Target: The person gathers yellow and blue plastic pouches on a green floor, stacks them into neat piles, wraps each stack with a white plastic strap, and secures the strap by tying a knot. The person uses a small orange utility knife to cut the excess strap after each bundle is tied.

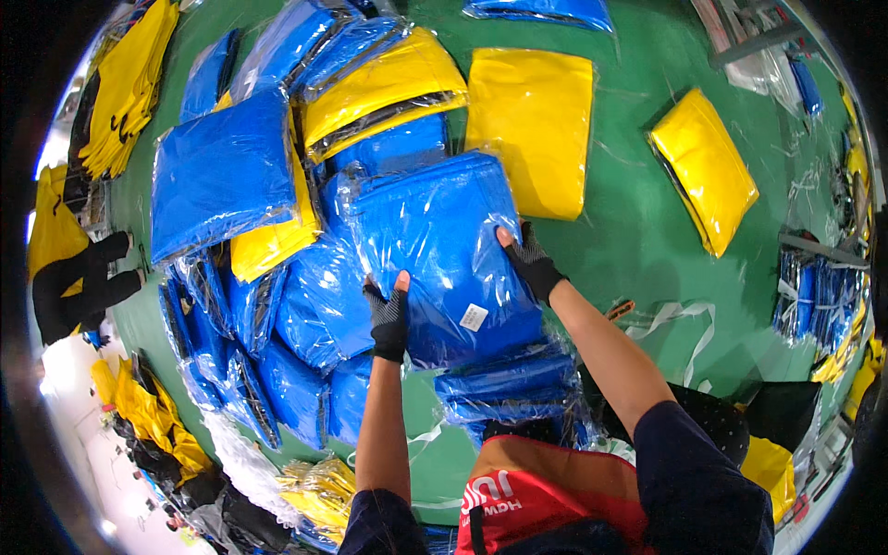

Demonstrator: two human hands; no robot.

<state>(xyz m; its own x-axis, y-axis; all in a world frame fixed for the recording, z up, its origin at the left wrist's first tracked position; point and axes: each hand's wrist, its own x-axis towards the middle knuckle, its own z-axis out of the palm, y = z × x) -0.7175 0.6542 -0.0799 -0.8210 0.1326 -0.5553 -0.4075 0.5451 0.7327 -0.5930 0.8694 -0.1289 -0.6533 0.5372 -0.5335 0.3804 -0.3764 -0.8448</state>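
Note:
A folded blue item in a clear plastic bag (435, 231) lies between my hands, with a small white label (474, 317) near its lower edge. My left hand (388, 319), in a black fingerless glove, grips the bag's lower left side, thumb on top. At the right side my right hand (534, 261), gloved the same way, holds the edge with its thumb over the plastic. The fingers under the bag are hidden. Beneath and left of it are more blue bagged packages (314, 301). A yellow bagged package (532, 129) lies just beyond the right hand.
The green table (638, 250) carries a heap of blue and yellow packages on the left. Another yellow package (703, 171) lies at the right, near an orange-handled cutter (621, 311) and white strips (689, 314). A person in black trousers (79, 282) stands at far left.

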